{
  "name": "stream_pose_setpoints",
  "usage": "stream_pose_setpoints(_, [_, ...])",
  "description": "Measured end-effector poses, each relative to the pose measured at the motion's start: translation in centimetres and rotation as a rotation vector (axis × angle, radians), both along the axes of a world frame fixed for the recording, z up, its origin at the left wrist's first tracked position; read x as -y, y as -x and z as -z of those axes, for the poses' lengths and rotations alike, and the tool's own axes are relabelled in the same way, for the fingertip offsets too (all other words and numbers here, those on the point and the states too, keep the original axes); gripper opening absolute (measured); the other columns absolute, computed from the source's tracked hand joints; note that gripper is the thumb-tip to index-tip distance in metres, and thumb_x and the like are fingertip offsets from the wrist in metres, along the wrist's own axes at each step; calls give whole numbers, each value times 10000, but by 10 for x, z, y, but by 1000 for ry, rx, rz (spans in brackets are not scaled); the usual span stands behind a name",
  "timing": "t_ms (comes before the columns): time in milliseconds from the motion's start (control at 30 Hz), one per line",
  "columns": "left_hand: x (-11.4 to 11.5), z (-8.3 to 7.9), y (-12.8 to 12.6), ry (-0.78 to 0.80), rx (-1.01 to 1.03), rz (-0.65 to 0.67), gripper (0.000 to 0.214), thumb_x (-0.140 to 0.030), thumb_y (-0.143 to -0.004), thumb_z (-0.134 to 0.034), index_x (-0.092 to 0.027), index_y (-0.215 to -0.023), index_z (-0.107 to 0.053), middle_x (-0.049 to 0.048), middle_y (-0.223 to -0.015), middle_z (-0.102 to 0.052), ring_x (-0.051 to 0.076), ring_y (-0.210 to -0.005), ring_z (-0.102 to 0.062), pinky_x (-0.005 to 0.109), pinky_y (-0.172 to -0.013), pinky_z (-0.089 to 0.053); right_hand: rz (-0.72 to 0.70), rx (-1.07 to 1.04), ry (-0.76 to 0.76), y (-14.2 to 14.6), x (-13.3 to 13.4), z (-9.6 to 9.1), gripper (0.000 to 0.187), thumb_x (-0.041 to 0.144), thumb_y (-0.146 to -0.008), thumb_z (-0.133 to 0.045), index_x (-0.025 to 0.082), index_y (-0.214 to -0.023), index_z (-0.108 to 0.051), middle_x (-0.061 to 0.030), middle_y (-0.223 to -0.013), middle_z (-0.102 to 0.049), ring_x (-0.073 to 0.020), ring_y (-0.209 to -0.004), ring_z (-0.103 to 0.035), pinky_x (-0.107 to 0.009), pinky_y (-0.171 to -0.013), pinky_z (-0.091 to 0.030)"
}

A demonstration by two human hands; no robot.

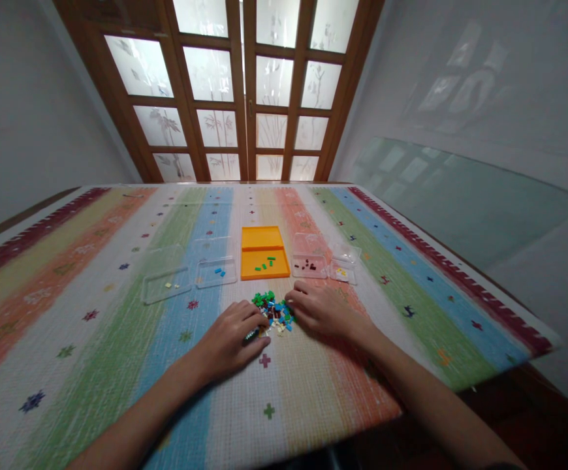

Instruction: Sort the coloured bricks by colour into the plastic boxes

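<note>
A small heap of toy building bricks (277,315) in green, blue, dark brown and cream lies on the tablecloth between my hands. My left hand (235,336) rests at the heap's left side, its thumb apart from the bent fingers. A dark shiny thing (251,335) shows in the gap by the thumb; its kind is unclear. At the heap's right edge, my right hand (320,310) has its fingers curled together, touching the bricks. Its fingertips are partly hidden, and whatever they pinch is too small to make out.
Beyond the heap, an open orange box (264,275) holds several green bricks. Clear boxes flank it: one with blue pieces (215,285), one with cream pieces (145,297), one with dark brown pieces (308,275), and one with yellow and white pieces (345,281). A striped tablecloth (186,391) covers the table.
</note>
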State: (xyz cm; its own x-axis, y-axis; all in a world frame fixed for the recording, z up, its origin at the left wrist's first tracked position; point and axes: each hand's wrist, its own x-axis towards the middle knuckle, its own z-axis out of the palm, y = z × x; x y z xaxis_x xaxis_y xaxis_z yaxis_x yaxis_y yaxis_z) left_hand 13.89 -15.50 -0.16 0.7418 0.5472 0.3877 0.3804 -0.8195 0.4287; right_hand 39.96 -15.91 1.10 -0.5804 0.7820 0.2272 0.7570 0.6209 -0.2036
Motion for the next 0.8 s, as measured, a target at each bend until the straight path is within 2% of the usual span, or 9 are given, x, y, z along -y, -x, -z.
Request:
stream_pose_setpoints(367, [3,1,-2,-74,-39,-26,86,-270,-972,-639,-194,-985,-676,70,-965,-654,236,-913,-570,388,-807,-480,-2,26,-16,0,1,-3,152,172,-978,-487,157,-935,-633,-68,-914,-614,-134,-683,-460,-288,-607,-247])
stream_pose_setpoints(800, [7,-1,-5,32,-36,-19,102,-229,-983,-607,-204,-1046,-683,62,-988,-679,242,-946,-586,412,-841,-506,0,56,-19,0,0,-4,142,165,-966,-496,164,-919,-630,-64,-905,-610,-134,-670,-445,-295,-601,-239])
